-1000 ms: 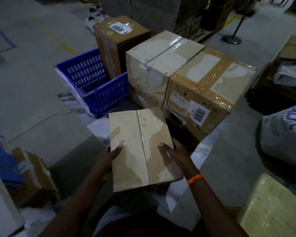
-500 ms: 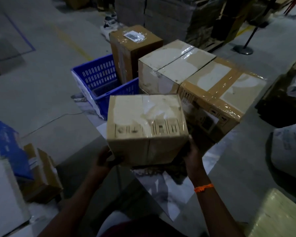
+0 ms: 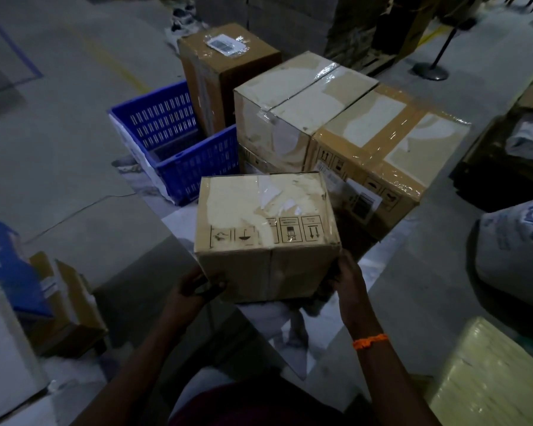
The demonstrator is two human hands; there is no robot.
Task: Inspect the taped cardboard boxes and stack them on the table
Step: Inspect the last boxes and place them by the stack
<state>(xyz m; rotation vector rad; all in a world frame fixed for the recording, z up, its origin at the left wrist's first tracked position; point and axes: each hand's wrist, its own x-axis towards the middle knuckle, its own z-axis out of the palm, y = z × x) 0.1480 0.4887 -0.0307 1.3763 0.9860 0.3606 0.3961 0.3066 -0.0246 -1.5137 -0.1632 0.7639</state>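
Two hands, one box between them.

Left hand (image 3: 197, 287): grips the near left lower corner of the small box (image 3: 266, 216), fingers curled onto its near face.

Right hand (image 3: 343, 282), orange band (image 3: 370, 341) at the wrist: clasps the near right corner.

Box position: between the hands, over the near end of the bench (image 3: 290, 330). Whether its underside touches the bench cannot be told.

Change: a second ago the box lay with its seamed flap face upward. It has since been turned, so the side printed with handling symbols now faces up and a taped end faces the person. Judged: inspection by turning is under way, with another face checked and stacking not yet done.

Material: cardboard, a squarish block with pale patches where the surface paper is torn. Glossy clear tape is wrinkled across the top, and one tape strip runs down the near face.

Beyond the hands, to the left: blue crate (image 3: 179, 149), plastic with slotted walls.

Straight beyond: pale box (image 3: 290, 112), with clear tape along its top seam.

Beyond, to the right: larger box (image 3: 382, 149), banded with shiny brown tape, labels on its side, pressed against the pale one.

Farthest: tall brown box (image 3: 228, 66), upright behind the crate, with a label pouch on top.
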